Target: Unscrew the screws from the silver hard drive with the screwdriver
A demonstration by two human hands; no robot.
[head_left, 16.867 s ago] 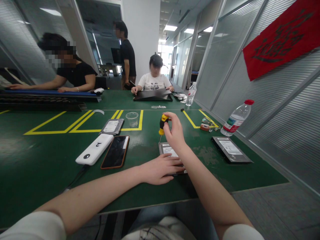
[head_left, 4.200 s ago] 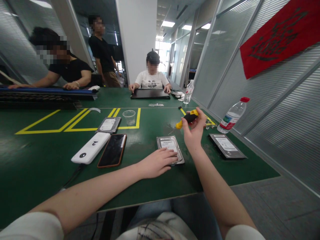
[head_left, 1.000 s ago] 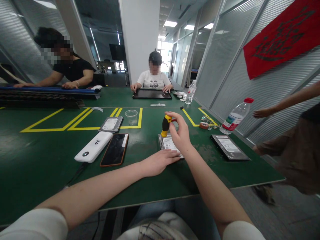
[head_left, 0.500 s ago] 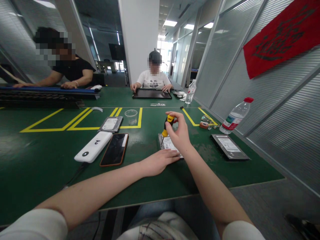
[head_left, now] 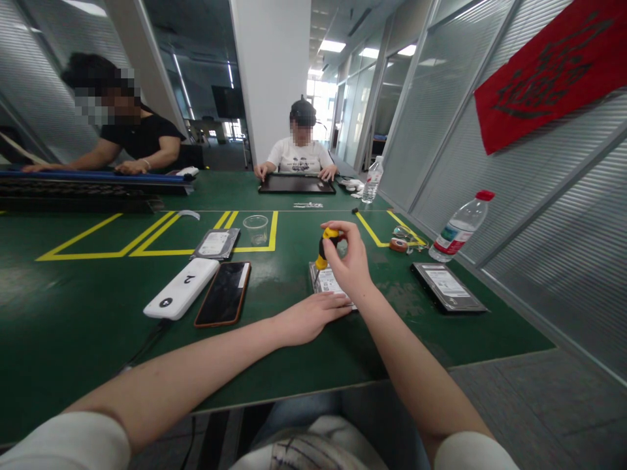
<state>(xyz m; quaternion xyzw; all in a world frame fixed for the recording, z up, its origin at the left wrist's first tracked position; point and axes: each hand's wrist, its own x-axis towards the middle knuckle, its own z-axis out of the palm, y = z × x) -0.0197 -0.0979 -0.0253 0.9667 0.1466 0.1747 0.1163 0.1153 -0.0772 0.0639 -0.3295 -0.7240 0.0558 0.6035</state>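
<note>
A hard drive (head_left: 329, 279) with a white label lies on the green table, partly covered by my hands. My left hand (head_left: 313, 318) rests flat on its near edge, fingers stretched out to the right. In my right hand (head_left: 350, 258) is a yellow and black screwdriver (head_left: 322, 252), gripped by the handle between thumb and fingers. Its shaft points down at the drive's left side; the tip seems to touch there, though I cannot make out a screw.
To the left lie a phone (head_left: 223, 294), a white power bank (head_left: 181, 289) with a cable, another hard drive (head_left: 215, 243) and a plastic cup (head_left: 256, 229). On the right are a third drive (head_left: 448, 288) and a water bottle (head_left: 460, 228). Two people sit across the table.
My right fingers have shifted slightly around the screwdriver's handle. The drive and my left hand stay in place on the table.
</note>
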